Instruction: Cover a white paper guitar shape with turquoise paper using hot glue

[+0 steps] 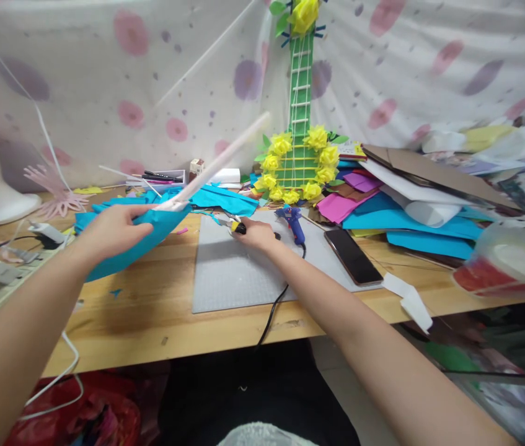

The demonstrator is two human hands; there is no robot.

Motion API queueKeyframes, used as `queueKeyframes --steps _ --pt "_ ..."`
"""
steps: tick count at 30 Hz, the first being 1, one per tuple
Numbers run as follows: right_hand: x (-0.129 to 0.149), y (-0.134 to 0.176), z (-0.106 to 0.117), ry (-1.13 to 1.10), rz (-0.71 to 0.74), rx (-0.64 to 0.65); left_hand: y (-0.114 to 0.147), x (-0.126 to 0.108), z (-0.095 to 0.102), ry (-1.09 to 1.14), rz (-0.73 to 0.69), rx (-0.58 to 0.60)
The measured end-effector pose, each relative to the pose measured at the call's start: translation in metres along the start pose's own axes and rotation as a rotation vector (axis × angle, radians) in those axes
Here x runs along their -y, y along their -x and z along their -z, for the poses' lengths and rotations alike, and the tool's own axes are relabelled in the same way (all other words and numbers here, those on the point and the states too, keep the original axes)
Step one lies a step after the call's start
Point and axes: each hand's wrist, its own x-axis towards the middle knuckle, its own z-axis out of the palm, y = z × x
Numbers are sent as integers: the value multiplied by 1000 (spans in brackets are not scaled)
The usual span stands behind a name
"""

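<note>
My left hand is closed on a bright blue paper piece, its thumb lying over the near edge and the other fingers partly hidden. A long pale rod slants up and right from the folded paper, blurred toward its tip. Over the grey cutting mat, my right hand is closed around what look like scissors with black and yellow handles. Their metal end points left, near a thin blue strip. Just right of this hand lies a blue glue gun with a black cord.
A black phone rests on the mat's right edge. Coloured sheets and cardboard are piled at the right, beside a plastic tub. At the back stands a green guitar shape with yellow flowers. Chargers and cables crowd the left.
</note>
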Motion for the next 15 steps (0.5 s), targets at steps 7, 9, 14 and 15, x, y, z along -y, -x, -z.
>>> queueKeyframes --steps 7,9,14,15 --pt "-11 1 -6 66 -110 39 -19 34 45 114 265 -7" --pt "-7 2 -3 89 -127 41 -22 37 56 199 295 86" --pt "7 -1 25 69 -70 -41 -36 48 76 171 308 296" --pt "9 -2 32 31 -55 -66 -41 54 77 70 247 241"
